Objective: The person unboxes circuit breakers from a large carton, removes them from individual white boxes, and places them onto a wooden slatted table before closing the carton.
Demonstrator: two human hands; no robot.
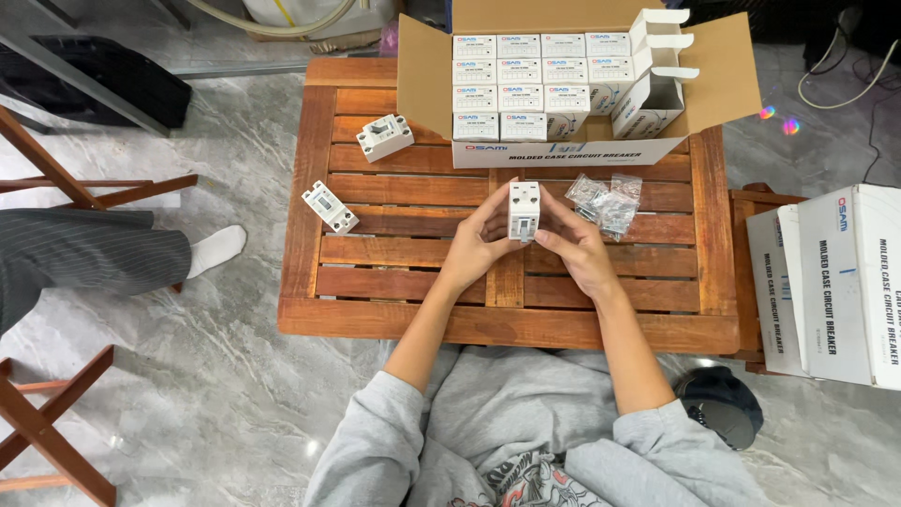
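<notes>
Above the wooden counter (601,319), the left hand (472,246) and right hand (574,249) each close a narrow grip on the white breaker (524,211), upright between them, apparently by fingertips.

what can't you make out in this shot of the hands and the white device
Head view only:
- White device: its sides and back are covered by the left hand and right hand.
- Clear plastic bags: contents too small to tell.
- Open carton: any layers beneath the top small boxes are hidden.
- White cartons: cut off by the right edge.
- Seated person's leg: cut off by the left edge.
</notes>
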